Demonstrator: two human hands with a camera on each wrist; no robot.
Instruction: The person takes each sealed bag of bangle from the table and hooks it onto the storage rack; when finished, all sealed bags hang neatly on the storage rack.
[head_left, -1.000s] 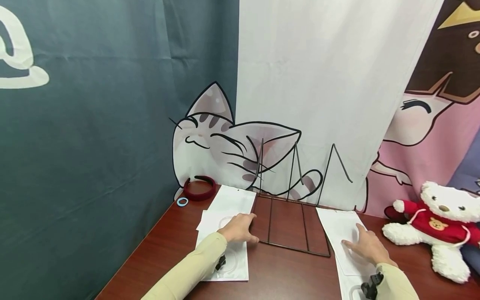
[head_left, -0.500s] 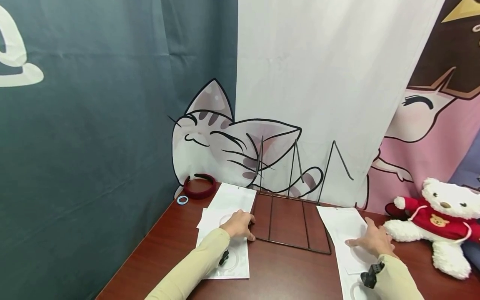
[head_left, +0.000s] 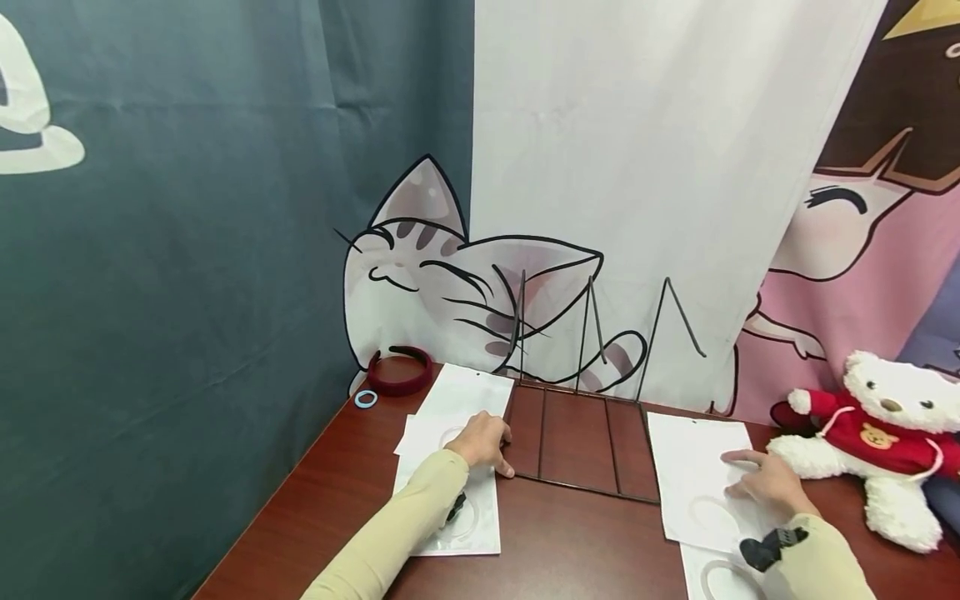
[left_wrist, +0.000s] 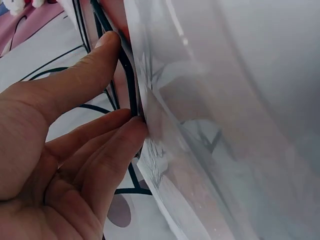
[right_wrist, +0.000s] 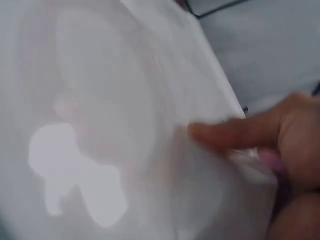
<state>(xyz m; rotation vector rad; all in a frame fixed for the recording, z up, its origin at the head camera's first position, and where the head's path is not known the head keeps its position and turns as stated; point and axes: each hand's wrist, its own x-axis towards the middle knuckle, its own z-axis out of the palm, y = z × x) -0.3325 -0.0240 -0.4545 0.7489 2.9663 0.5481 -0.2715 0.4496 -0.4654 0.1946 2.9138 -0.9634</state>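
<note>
A dark wire rack (head_left: 577,486) with three upright bent prongs stands on the table. My left hand (head_left: 482,442) holds its left side; in the left wrist view the thumb and fingertips (left_wrist: 134,122) touch the black wire, beside a packet with a clear front. White flat packets (head_left: 468,390) lie overlapping left of the rack. On the right, my right hand (head_left: 768,485) pinches the right edge of an upper white packet (head_left: 693,467), thumb on top and other fingers largely hidden. A pale ring shape shows inside it. Beneath it lies another white packet (head_left: 701,571).
A dark red headband (head_left: 400,387) and a small light-blue ring (head_left: 365,399) lie at the table's back left. A white teddy bear (head_left: 888,450) in a red top sits at the right. Behind the table hangs a printed curtain (head_left: 555,150).
My right hand has moved right and taken hold of the upper right packet's edge. That packet has shifted slightly right and lies straighter. My left hand stays at the rack's left side.
</note>
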